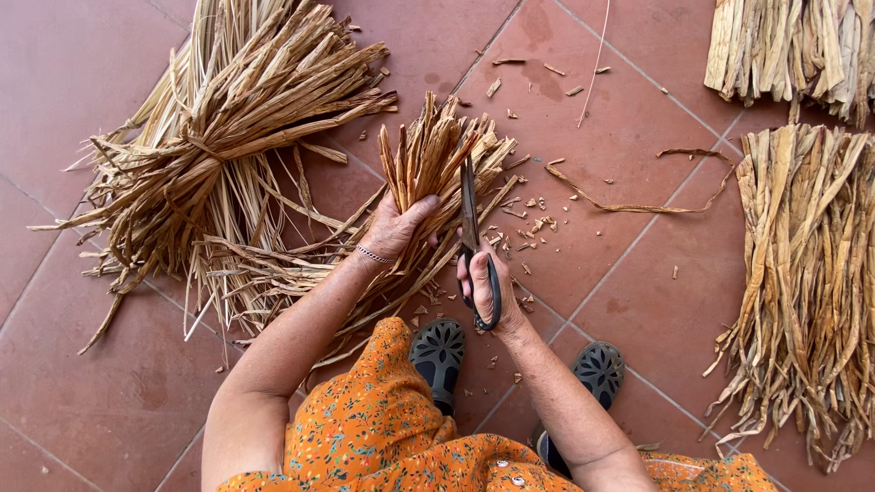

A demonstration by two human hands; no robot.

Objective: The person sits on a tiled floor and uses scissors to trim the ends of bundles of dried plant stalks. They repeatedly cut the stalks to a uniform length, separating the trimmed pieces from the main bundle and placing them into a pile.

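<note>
Head view cuts off the right-hand pile (807,273); left hand (394,228) fingers clasp a dry straw bundle (437,159), ends frayed; right hand (483,287) fingers grip dark scissors (470,228).

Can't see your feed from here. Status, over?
Left hand grips dried-leaf bundle. Right hand holds scissors at bundle's ends. Trimmings on floor; nothing blocking.

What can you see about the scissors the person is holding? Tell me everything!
The scissors are long and dark, and look like metal. The right hand holds them by the black loop handles, fingers through the loops. The blades point up, away from the person, closed or nearly so, lying against the cut ends of the dry straw bundle gripped by the left hand, above the red tile floor.
</note>
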